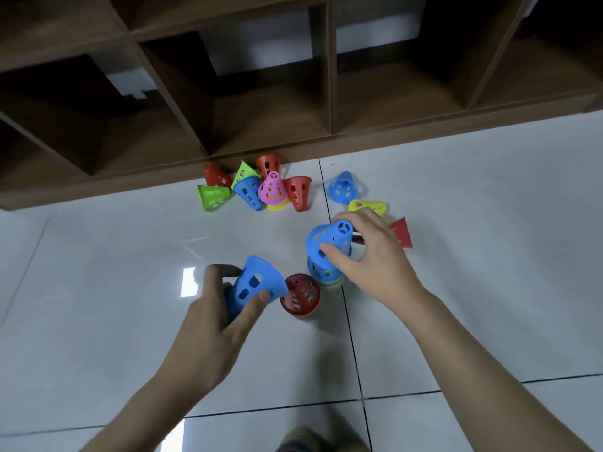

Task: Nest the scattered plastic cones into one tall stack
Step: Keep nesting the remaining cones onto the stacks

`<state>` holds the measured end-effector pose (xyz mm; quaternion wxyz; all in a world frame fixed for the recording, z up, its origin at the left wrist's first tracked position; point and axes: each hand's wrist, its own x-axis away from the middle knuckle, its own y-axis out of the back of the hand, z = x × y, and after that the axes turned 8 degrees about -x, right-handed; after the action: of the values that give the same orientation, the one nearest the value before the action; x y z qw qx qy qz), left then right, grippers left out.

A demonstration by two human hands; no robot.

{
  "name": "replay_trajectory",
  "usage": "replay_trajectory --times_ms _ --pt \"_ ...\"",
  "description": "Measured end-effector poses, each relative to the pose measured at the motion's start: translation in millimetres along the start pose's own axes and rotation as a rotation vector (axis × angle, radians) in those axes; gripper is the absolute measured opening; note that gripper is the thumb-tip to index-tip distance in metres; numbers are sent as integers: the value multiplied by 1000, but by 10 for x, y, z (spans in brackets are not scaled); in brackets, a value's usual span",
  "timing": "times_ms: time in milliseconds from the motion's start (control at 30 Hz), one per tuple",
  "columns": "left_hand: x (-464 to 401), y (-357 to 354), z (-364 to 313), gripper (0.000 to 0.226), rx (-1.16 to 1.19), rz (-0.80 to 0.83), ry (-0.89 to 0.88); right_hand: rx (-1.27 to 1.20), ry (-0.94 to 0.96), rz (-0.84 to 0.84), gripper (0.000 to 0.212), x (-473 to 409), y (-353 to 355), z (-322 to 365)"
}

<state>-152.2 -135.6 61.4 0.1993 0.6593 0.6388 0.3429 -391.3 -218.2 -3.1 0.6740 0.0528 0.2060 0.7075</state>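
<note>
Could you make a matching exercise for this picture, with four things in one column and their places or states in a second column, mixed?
Things:
1. pink cone
2. red cone between the hands
3. left hand
4. right hand

Places or states:
A. grips a blue cone away from the stack
B. upright in the far cluster
C. holds a blue cone on the stack
D. open mouth facing up

Pairs: 1-B, 2-D, 3-A, 4-C

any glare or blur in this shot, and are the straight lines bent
Head view: a bright glare patch sits on the glossy floor tiles just left of the left hand; the blue cone it grips looks slightly smeared; the shelf unit edges splay outward from wide-angle distortion, and its cubbies are dark.
</note>
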Motion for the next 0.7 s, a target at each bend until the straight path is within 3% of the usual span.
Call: replay_trajectory --times_ms 200,367,467,567,700 --pt "-168 -132 -5 26 -99 26 -66 179 -96 167 41 50 -245 -284" --pt "-304 -285 27 31 -246 39 -94 185 -148 238 40 79 -238 -445" --pt "-371 -390 59 30 -303 32 -129 103 -155 273 50 67 -185 -489" --pt "-426 -492 92 32 -358 44 -137 -4 -191 174 49 31 -47 -570" --pt "-462 -571 133 31 -353 47 -136 85 -127 -25 41 -68 233 -766"
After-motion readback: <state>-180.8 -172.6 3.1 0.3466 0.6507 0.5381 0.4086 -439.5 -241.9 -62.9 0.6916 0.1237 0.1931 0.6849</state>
